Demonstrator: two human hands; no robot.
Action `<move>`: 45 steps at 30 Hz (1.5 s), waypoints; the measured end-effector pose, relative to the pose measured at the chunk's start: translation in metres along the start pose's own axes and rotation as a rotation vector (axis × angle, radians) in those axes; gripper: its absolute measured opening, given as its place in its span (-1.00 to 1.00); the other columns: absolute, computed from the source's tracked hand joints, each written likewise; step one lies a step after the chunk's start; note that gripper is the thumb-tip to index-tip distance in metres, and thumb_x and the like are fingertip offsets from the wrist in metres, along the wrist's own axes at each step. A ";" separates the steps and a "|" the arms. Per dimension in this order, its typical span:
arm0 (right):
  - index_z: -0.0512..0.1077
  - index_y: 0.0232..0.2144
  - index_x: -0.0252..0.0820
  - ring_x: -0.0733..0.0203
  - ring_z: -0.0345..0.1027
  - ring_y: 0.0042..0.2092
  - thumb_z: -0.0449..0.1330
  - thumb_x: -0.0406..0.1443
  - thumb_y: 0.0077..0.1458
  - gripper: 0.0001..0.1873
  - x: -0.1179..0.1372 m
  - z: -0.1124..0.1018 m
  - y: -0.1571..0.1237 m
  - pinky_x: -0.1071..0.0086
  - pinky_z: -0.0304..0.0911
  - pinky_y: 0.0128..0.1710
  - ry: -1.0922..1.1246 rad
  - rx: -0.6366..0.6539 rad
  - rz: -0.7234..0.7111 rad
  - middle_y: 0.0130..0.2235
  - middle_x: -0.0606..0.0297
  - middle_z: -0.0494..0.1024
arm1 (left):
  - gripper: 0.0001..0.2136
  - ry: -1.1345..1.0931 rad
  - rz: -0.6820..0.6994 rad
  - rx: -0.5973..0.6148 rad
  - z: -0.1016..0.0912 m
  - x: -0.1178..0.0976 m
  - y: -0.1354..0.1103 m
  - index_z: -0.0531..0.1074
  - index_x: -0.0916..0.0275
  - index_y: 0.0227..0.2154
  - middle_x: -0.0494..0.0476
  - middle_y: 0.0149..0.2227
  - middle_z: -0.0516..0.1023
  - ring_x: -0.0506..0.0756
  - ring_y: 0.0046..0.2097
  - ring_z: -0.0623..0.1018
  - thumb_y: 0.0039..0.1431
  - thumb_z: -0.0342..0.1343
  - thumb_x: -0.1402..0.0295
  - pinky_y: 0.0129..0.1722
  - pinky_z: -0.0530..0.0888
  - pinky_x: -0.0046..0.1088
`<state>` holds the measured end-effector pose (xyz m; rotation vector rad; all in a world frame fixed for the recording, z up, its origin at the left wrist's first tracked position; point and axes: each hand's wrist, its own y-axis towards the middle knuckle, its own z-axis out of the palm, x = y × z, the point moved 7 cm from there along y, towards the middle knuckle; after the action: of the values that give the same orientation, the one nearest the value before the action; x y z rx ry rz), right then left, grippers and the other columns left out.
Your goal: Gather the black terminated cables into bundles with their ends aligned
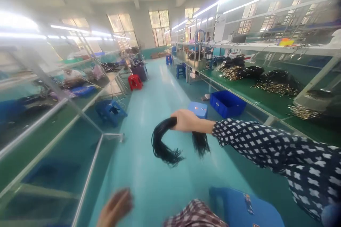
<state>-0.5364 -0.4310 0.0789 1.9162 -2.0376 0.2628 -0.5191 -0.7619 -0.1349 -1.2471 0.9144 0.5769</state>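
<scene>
My right hand [183, 120] is closed around the middle of a bundle of black cables [162, 142], held above the aisle floor. Both ends of the bundle droop, one on each side of the fist, with loose strands at the tips. Low in the head view, my left hand [117, 205] hangs over the floor, apart from the cables. Motion smears its fingers, so their grip is unclear.
Blue stools [250, 207] stand near me, and a blue crate [227, 103] sits by the right-hand bench. Piles of black cables with metal ends [277, 83] lie on the green benchtop. A metal frame [87, 177] borders the left, with a red stool [135, 82] farther along.
</scene>
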 end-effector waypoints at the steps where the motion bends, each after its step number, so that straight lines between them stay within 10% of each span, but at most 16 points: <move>1: 0.50 -0.47 -0.18 0.25 0.35 -0.46 0.24 -0.15 -0.07 -0.79 -0.005 -0.007 0.015 0.44 0.06 -0.51 0.013 0.002 0.002 -0.50 0.29 0.52 | -0.35 0.155 0.203 -0.069 0.009 -0.040 0.017 0.36 0.19 -0.05 0.25 -0.17 0.53 0.35 -0.04 0.50 -0.24 0.33 0.01 0.03 0.37 -0.01; 7: 0.45 -0.53 -0.28 0.34 0.26 -0.57 0.31 -0.21 -0.16 -0.78 -0.045 -0.056 0.104 0.46 0.06 -0.59 0.198 -0.096 0.105 -0.62 0.36 0.40 | 0.08 0.592 0.898 0.105 0.141 -0.216 0.115 -0.19 0.15 0.29 0.43 0.33 -0.05 0.37 0.32 0.04 -0.22 0.35 0.07 0.23 0.06 0.11; 11: 0.48 -0.43 -0.31 0.37 0.28 -0.59 0.34 -0.37 -0.21 -0.80 -0.061 -0.095 0.157 0.50 0.13 -0.59 0.380 -0.137 0.125 -0.66 0.44 0.36 | 0.13 0.556 1.003 0.278 0.189 -0.295 0.190 -0.26 0.17 0.30 0.44 0.27 0.09 0.36 0.30 0.13 -0.24 0.38 0.12 0.21 0.12 0.07; 16: 0.50 -0.35 -0.32 0.44 0.25 -0.60 0.37 -0.47 -0.21 -0.73 -0.073 -0.156 0.212 0.53 0.19 -0.58 0.473 -0.313 0.160 -0.61 0.46 0.38 | -0.24 0.476 0.895 0.761 0.208 -0.367 0.251 0.16 0.23 0.16 0.39 0.02 0.45 0.35 -0.01 0.49 -0.12 0.33 0.23 -0.04 0.42 -0.06; 21: 0.47 -0.39 -0.34 0.49 0.27 -0.55 0.34 -0.51 -0.11 -0.83 -0.082 -0.204 0.270 0.65 0.17 -0.60 0.457 -0.443 0.208 -0.56 0.48 0.37 | -0.03 0.363 0.732 0.769 0.225 -0.386 0.323 0.09 0.14 0.23 0.31 -0.12 0.54 0.34 -0.18 0.54 -0.32 0.42 0.24 -0.14 0.44 -0.08; 29: 0.46 -0.37 -0.31 0.48 0.40 -0.47 0.26 -0.51 -0.05 -0.86 -0.164 -0.216 0.382 0.68 0.24 -0.54 0.832 -0.476 0.001 -0.51 0.52 0.39 | 0.00 0.199 0.552 1.018 0.334 -0.369 0.442 0.09 0.14 0.25 0.45 0.11 0.35 0.14 -0.37 0.51 -0.30 0.39 0.04 -0.34 0.44 -0.26; 35: 0.46 -0.29 -0.26 0.48 0.40 -0.46 0.34 -0.49 -0.17 -0.70 -0.236 -0.230 0.478 0.65 0.30 -0.51 0.910 -0.401 -0.041 -0.45 0.52 0.42 | 0.00 0.155 0.744 1.016 0.400 -0.438 0.527 0.09 0.08 0.27 0.23 0.36 -0.03 0.37 0.35 -0.06 -0.30 0.34 -0.05 0.28 -0.13 -0.03; 40: 0.44 -0.26 -0.30 0.42 0.40 -0.40 0.29 -0.47 -0.02 -0.79 -0.278 -0.258 0.570 0.60 0.32 -0.43 0.958 -0.463 -0.016 -0.46 0.46 0.37 | 0.03 0.132 0.557 1.313 0.506 -0.506 0.568 0.13 0.22 0.25 0.38 0.22 0.24 0.44 0.24 0.21 -0.37 0.42 0.08 0.20 0.15 -0.02; 45: 0.39 -0.34 -0.31 0.45 0.31 -0.48 0.28 -0.43 0.02 -0.87 -0.386 -0.274 0.666 0.57 0.31 -0.46 1.043 -0.584 0.042 -0.49 0.43 0.36 | -0.15 0.043 0.225 1.508 0.580 -0.528 0.622 0.32 0.30 0.09 0.32 -0.14 0.52 0.35 -0.07 0.50 -0.37 0.44 0.16 -0.04 0.39 -0.13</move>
<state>-1.1514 0.0778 0.2537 1.0161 -1.2368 0.4802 -1.1452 0.0072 -0.0009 0.2086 1.1426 -0.0722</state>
